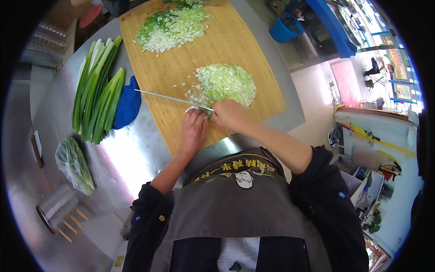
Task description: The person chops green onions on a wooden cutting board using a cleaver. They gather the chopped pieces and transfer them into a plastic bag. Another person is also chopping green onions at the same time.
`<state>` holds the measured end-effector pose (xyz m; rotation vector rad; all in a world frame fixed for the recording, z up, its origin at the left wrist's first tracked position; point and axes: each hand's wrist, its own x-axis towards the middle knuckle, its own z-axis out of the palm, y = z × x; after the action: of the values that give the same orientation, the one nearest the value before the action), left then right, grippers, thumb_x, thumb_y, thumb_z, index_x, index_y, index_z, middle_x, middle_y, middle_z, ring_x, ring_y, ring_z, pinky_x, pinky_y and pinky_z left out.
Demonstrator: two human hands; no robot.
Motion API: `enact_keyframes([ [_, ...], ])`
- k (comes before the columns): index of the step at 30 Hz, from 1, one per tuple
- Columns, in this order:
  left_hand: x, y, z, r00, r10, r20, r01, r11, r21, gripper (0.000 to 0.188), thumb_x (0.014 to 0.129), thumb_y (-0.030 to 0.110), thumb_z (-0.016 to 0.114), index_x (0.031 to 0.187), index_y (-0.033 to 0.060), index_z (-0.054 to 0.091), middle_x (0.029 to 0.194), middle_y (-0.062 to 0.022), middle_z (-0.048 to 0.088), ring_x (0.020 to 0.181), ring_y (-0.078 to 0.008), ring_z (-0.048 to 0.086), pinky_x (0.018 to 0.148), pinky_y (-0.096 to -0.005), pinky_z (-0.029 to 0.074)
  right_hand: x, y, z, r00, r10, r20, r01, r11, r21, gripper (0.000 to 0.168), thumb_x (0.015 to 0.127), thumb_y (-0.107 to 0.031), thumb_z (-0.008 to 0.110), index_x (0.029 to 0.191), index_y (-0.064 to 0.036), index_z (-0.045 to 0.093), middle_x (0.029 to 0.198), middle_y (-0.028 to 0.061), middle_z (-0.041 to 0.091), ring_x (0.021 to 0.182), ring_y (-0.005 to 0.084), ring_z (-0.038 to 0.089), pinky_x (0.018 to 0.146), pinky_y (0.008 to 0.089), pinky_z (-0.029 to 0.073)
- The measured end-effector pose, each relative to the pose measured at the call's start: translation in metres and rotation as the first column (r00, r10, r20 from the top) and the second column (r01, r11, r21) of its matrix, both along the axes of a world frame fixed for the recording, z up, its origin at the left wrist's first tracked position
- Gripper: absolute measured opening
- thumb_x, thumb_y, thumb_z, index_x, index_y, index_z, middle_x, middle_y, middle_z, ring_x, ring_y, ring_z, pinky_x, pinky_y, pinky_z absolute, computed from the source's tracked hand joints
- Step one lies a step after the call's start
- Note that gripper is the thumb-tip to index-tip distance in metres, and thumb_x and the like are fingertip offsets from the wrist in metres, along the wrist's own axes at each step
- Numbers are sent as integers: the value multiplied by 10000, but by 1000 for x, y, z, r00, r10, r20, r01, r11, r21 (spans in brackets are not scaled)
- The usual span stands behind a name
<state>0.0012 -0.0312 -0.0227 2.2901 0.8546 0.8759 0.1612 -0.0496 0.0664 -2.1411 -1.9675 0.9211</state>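
Observation:
My right hand (229, 114) grips a kitchen knife (170, 97) by its handle, near the front edge of the wooden cutting board (163, 78). The long thin blade points left, its tip reaching past the board's left edge. My left hand (193, 131) presses bent fingers onto pale scallion pieces (191, 108) right beside the blade. Those pieces are partly hidden by my fingers and the knife. Just beyond my right hand lies a heap of finely chopped pale scallion (227, 83). A larger pile of green and white chopped scallion (173, 27) covers the board's far end.
Whole scallions (95, 88) lie left of the board, next to a blue cloth (128, 105) on the metal table (112, 176). A plastic-wrapped bundle of greens (74, 165) and another knife (36, 149) are farther left. A blue bucket (285, 30) stands beyond, at right.

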Motion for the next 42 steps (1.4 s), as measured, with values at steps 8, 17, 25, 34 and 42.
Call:
enact_keyframes([
  [8, 1, 0, 1, 1000, -2, 10, 2, 1000, 9, 199, 742, -34, 601, 939, -6, 604, 1019, -144, 567, 1004, -339, 507, 876, -398, 429, -5, -13, -4, 998, -59, -25, 59, 998, -13, 173, 716, -115, 591, 750, 49, 635, 766, 264, 612, 751, 401, 618, 678, 461, 501],
  [17, -2, -1, 2, 999, 33, 1, -33, 999, 22, 192, 739, -26, 607, 929, -7, 610, 1003, -144, 577, 997, -328, 518, 864, -385, 438, 2, -21, 20, 998, -64, 7, 64, 981, -181, 181, 722, -133, 603, 754, 43, 632, 802, 263, 621, 759, 399, 623, 678, 457, 505],
  [25, -7, -4, 3, 1000, 26, -11, -25, 999, 20, 178, 734, -28, 615, 910, 0, 610, 989, -137, 576, 976, -323, 525, 839, -380, 442, 7, -11, 14, 998, 9, -54, -14, 995, -94, 176, 734, -126, 549, 744, 36, 617, 736, 258, 603, 718, 401, 609, 660, 476, 485],
  [34, -8, -3, 1, 1000, 2, -21, -2, 1000, -3, 187, 718, -46, 604, 903, -26, 619, 991, -146, 590, 963, -320, 539, 824, -382, 462, 0, -12, 3, 997, -7, -82, 5, 1000, -14, 178, 740, -126, 542, 741, 37, 615, 723, 259, 597, 706, 407, 603, 657, 474, 483],
  [42, -5, -5, 2, 999, 30, 28, -31, 998, 47, 182, 714, -39, 612, 894, -15, 627, 979, -139, 592, 958, -319, 543, 826, -375, 463, -14, -23, -8, 997, -69, -37, 67, 997, -43, 175, 736, -114, 569, 776, 44, 630, 762, 262, 612, 739, 398, 620, 662, 469, 499],
])
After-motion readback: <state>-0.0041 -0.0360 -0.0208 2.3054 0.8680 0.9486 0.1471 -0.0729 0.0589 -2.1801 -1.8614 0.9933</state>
